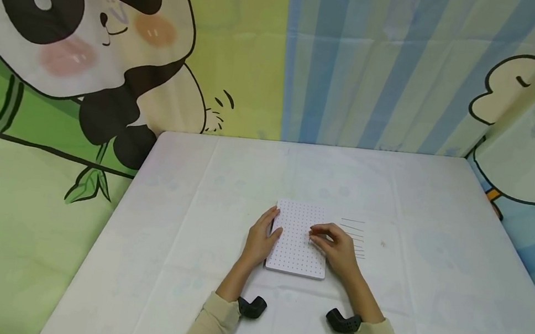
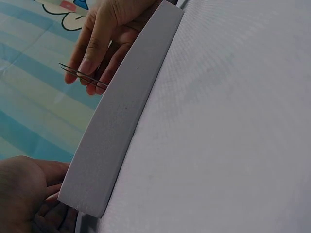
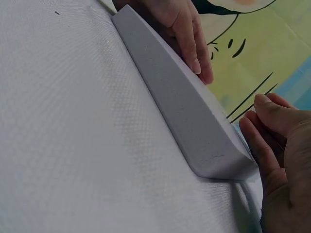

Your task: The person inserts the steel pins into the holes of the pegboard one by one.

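Note:
A white board with rows of small holes (image 1: 295, 248) lies flat on the table. My left hand (image 1: 259, 239) holds its left edge, with the thumb over the top face and the fingers along the side. Above the board's right half, my right hand (image 1: 335, 245) pinches a thin dark metal pin (image 1: 309, 240) between thumb and fingertips. Both wrist views show two slender pins (image 3: 250, 94) side by side at the right hand (image 2: 104, 39). Its fingers partly hide their lower ends, so I cannot tell whether either is in a hole.
Several thin pins (image 1: 352, 227) lie in a spaced column right of the board, partly behind the right hand. A white cloth covers the table (image 1: 202, 209). Patterned curtains (image 1: 242, 47) hang behind it and at both sides.

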A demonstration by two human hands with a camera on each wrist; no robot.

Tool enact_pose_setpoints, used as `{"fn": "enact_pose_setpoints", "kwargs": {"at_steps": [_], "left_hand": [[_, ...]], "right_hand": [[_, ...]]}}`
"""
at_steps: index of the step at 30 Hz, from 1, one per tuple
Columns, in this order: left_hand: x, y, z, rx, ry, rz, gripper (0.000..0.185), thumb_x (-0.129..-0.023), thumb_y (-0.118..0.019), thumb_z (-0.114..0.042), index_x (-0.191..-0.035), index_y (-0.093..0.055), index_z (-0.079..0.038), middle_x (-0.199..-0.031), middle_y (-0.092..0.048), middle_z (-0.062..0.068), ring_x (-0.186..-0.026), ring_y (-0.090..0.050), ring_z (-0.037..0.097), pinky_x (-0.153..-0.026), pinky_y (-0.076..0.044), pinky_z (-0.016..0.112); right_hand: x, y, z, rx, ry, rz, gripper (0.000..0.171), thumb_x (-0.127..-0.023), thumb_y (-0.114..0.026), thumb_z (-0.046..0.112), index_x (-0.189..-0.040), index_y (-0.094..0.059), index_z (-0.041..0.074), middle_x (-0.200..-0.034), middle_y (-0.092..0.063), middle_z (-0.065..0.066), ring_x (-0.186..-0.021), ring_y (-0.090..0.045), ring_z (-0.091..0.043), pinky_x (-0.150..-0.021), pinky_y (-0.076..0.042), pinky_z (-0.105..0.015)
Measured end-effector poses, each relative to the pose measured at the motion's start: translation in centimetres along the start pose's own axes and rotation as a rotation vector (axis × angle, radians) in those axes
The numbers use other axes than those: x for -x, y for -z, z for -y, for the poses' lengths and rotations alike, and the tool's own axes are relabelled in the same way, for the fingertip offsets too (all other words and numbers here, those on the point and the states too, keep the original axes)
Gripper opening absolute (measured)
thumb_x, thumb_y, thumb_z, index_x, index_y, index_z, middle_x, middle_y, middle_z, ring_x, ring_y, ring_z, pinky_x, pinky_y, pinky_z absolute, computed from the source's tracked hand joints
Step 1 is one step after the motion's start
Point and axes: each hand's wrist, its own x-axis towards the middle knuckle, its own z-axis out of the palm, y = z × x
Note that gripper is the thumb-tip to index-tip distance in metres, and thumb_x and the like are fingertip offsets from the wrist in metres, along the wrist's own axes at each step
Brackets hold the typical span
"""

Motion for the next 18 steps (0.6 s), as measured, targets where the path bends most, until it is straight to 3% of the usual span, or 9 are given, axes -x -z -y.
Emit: {"fn": "enact_pose_setpoints", "kwargs": {"at_steps": [9, 13, 18], "left_hand": [[0.0, 0.0, 0.0, 0.005, 0.022, 0.006, 0.050, -0.089, -0.060, -0.011, -0.136, -0.044, -0.007, -0.145, -0.036, 0.007, -0.133, -0.030, 0.024, -0.109, -0.025, 0.038], [0.0, 0.0, 0.0, 0.007, 0.020, 0.008, 0.049, -0.089, -0.060, -0.010, -0.136, -0.044, -0.005, -0.144, -0.036, 0.009, -0.133, -0.030, 0.024, -0.109, -0.024, 0.038], [-0.1, 0.0, 0.1, 0.007, 0.004, 0.004, 0.049, -0.089, -0.059, -0.010, -0.136, -0.044, -0.004, -0.144, -0.036, 0.011, -0.133, -0.030, 0.025, -0.109, -0.025, 0.039]], "right_hand": [[0.5, 1.5, -1.5, -0.014, -0.128, -0.121, 0.019, -0.084, -0.064, 0.001, -0.101, -0.063, -0.007, -0.095, -0.064, -0.022, -0.090, -0.064, -0.015, -0.078, -0.051, -0.019], [1.0, 3.1, -1.7, 0.005, -0.126, -0.176, 0.018, -0.085, -0.063, 0.003, -0.099, -0.063, -0.007, -0.094, -0.062, -0.025, -0.084, -0.066, -0.014, -0.075, -0.053, -0.021], [2.3, 5.7, -1.6, 0.188, -0.092, -0.236, 0.014, -0.083, -0.067, 0.003, -0.096, -0.067, 0.000, -0.093, -0.065, -0.018, -0.083, -0.063, -0.007, -0.074, -0.051, -0.016]]}}
